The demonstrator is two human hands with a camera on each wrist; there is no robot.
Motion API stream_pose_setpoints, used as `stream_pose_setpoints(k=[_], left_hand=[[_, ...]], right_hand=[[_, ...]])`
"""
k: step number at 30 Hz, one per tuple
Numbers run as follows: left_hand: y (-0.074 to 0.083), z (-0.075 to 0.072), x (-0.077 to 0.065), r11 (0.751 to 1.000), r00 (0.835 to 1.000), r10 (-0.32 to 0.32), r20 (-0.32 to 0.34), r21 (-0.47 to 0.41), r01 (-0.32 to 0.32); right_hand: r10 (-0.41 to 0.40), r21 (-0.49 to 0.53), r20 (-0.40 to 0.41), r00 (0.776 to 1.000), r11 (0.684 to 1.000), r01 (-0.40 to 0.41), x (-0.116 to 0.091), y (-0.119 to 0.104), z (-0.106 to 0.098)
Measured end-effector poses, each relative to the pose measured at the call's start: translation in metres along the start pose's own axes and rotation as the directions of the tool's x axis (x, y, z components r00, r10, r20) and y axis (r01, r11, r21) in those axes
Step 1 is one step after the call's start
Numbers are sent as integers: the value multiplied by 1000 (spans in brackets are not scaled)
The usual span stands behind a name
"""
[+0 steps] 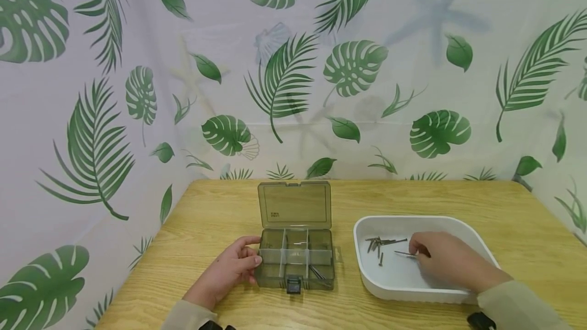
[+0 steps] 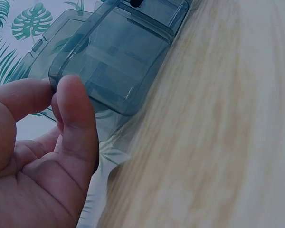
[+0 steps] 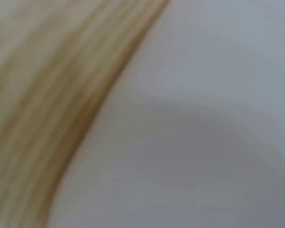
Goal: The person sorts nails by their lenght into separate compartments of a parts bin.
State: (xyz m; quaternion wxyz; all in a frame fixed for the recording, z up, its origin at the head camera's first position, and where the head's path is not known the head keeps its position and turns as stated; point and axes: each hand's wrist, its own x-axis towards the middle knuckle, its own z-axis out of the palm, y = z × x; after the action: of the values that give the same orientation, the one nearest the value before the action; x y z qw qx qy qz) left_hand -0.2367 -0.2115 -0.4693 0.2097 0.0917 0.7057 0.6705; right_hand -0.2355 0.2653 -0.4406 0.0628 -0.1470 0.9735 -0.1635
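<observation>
A smoky-grey compartment box (image 1: 295, 281) stands on the table with its lid (image 1: 295, 205) raised at the back. My left hand (image 1: 238, 263) grips the box's left side; in the left wrist view, its thumb and index finger (image 2: 23, 97) meet at a corner of the box (image 2: 118, 61). Long thin screws (image 1: 316, 272) lie in the front right compartment. Inside the white tray (image 1: 412, 295), my right hand (image 1: 442, 257) pinches a screw (image 1: 404, 253). Left of its fingertips lies a loose group of several screws (image 1: 378, 242). The right wrist view shows neither the hand nor a screw.
The wooden table (image 1: 220, 208) carries the box at centre and the tray to its right. Behind and to the sides hangs a white leaf-patterned cloth (image 1: 293, 157). The tray's raised rim (image 1: 359, 264) runs round the right hand's working spot.
</observation>
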Motion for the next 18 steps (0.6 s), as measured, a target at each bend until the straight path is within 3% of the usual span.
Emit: stream_pose_setpoints(k=[12, 18], left_hand=[[0, -1, 1, 1000, 1000, 8, 0, 14, -8], [-2, -1, 2, 1000, 1000, 6, -1, 20, -6]], right_hand=[[-75, -28, -73, 994, 997, 73, -1, -28, -12], [-168, -39, -176, 970, 986, 164, 0, -54, -15]])
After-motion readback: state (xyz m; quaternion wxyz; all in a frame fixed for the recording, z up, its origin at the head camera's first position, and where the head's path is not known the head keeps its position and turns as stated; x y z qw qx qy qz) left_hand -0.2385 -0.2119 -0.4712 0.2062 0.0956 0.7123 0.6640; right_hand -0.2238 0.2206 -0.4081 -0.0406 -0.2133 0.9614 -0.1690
